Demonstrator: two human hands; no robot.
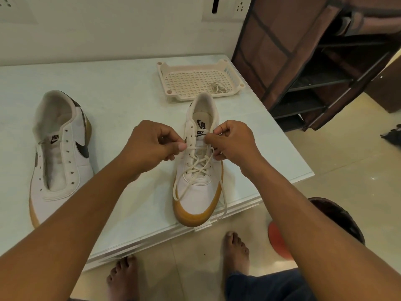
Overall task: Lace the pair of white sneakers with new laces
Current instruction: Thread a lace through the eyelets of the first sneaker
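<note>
Two white sneakers with tan soles stand on a pale table (121,88). The right sneaker (196,192) sits near the front edge, toe toward me, with a cream lace (198,165) crossed through its lower eyelets. Both loose lace ends trail down past the toe. My left hand (152,144) pinches the lace at the shoe's left eyelet row. Across the tongue, my right hand (233,142) pinches the lace at the right eyelet row. The left sneaker (59,157) has no lace and lies untouched at the left.
A cream perforated plastic tray (188,81) stands behind the right sneaker, with another bundled lace (218,87) in it. A brown fabric shoe rack (314,61) rises at the right. My bare feet (235,250) are on the tiled floor by an orange and dark round object (280,242).
</note>
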